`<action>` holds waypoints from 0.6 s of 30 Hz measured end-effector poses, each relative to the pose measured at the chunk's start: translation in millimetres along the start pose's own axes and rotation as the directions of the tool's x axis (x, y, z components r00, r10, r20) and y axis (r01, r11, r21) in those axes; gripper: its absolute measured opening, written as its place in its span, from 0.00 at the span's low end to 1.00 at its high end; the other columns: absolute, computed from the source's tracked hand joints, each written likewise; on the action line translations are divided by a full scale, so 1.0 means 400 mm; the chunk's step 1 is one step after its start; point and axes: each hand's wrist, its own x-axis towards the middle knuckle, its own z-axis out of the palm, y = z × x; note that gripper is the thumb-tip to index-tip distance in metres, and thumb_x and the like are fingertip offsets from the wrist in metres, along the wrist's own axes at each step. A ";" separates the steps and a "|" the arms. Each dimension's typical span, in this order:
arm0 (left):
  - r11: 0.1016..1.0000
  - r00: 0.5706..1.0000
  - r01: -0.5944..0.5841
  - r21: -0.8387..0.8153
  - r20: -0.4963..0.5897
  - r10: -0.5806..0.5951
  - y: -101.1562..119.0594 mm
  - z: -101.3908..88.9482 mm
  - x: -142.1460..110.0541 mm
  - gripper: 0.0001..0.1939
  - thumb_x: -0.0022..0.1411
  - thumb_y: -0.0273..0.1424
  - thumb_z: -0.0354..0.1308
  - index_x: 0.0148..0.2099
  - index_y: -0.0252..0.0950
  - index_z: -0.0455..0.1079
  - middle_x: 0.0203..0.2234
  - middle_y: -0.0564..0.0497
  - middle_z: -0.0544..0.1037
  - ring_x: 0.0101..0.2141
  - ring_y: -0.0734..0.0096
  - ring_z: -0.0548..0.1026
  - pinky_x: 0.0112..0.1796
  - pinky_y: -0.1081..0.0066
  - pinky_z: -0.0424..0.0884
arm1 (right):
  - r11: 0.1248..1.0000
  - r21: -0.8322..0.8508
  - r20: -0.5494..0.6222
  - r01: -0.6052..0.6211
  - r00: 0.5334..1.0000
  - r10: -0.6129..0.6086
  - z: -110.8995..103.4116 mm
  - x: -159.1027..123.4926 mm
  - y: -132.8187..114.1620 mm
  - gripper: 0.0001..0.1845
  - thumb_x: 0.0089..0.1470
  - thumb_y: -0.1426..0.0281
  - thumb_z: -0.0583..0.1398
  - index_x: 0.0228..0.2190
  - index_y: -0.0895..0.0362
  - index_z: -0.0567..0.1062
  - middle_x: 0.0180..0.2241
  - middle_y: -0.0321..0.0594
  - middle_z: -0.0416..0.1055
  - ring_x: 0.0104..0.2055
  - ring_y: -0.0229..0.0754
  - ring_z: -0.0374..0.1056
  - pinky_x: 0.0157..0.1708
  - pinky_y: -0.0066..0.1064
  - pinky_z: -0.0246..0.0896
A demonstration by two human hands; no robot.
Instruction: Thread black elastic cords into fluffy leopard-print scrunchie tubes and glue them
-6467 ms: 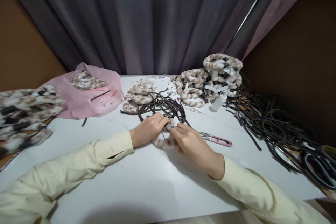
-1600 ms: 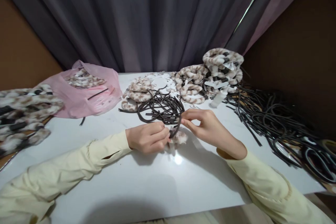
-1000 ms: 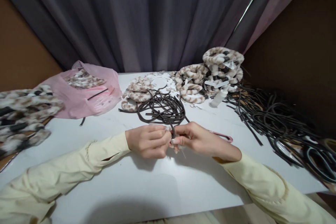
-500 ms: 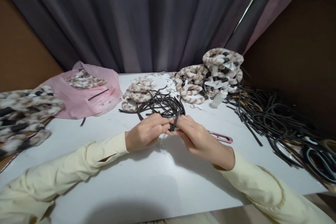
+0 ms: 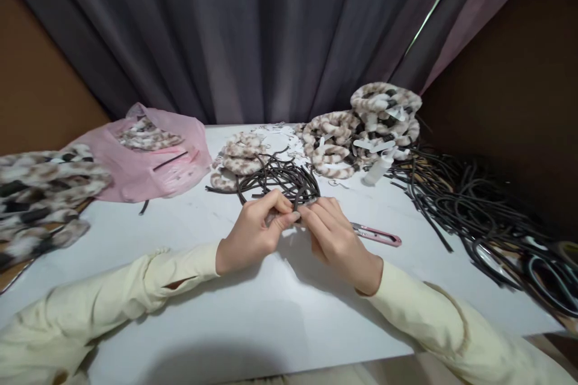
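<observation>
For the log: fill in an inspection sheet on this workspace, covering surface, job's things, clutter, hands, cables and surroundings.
Surface: white table, with piles along its back and sides.
Job's things: dark cord at the fingertips; anything else gripped is mostly hidden.
Clutter: tangled cords just beyond the hands; pink-handled snips beside the right hand; pink bag; stacked fuzzy rings; small bottle; larger cord heap at right.
Hands: left hand and right hand meet, fingers pinched at the cord.
Cables: nothing seen that is clearly a power lead.
Surroundings: grey curtain behind; brown panels on both sides.
</observation>
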 end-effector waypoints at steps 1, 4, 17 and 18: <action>1.000 1.000 0.009 -0.018 0.006 -0.009 -0.001 -0.004 0.003 0.07 0.59 0.26 0.52 0.28 0.35 0.60 0.25 0.53 0.68 0.26 0.76 0.67 0.27 0.77 0.63 | 0.998 0.056 -0.001 -0.013 1.000 0.013 -0.002 0.003 0.004 0.12 0.57 0.80 0.46 0.39 0.63 0.66 0.25 0.43 0.64 0.29 0.43 0.55 0.28 0.34 0.54; 0.999 1.000 -0.004 -0.045 0.029 0.005 -0.008 -0.016 0.011 0.07 0.59 0.25 0.52 0.29 0.35 0.60 0.25 0.54 0.68 0.27 0.76 0.67 0.28 0.76 0.63 | 0.960 0.270 -0.008 -0.080 0.996 0.086 -0.021 0.017 0.025 0.10 0.58 0.76 0.51 0.42 0.60 0.65 0.30 0.43 0.68 0.32 0.42 0.62 0.30 0.33 0.60; 0.984 0.968 -0.171 -0.049 0.175 0.177 0.007 -0.012 0.000 0.09 0.58 0.22 0.52 0.27 0.35 0.58 0.22 0.54 0.66 0.23 0.78 0.63 0.23 0.77 0.59 | 0.983 0.185 -0.012 0.016 1.000 -0.014 -0.004 0.003 0.064 0.15 0.53 0.84 0.49 0.37 0.61 0.71 0.32 0.46 0.73 0.30 0.41 0.63 0.27 0.32 0.60; 0.979 0.962 -0.195 -0.053 0.182 0.201 0.011 -0.012 -0.001 0.09 0.57 0.21 0.51 0.27 0.35 0.57 0.22 0.54 0.66 0.23 0.78 0.63 0.23 0.77 0.60 | 0.978 0.207 -0.012 0.013 1.000 -0.010 -0.002 0.002 0.060 0.15 0.53 0.84 0.49 0.37 0.61 0.71 0.32 0.46 0.73 0.30 0.41 0.63 0.28 0.32 0.61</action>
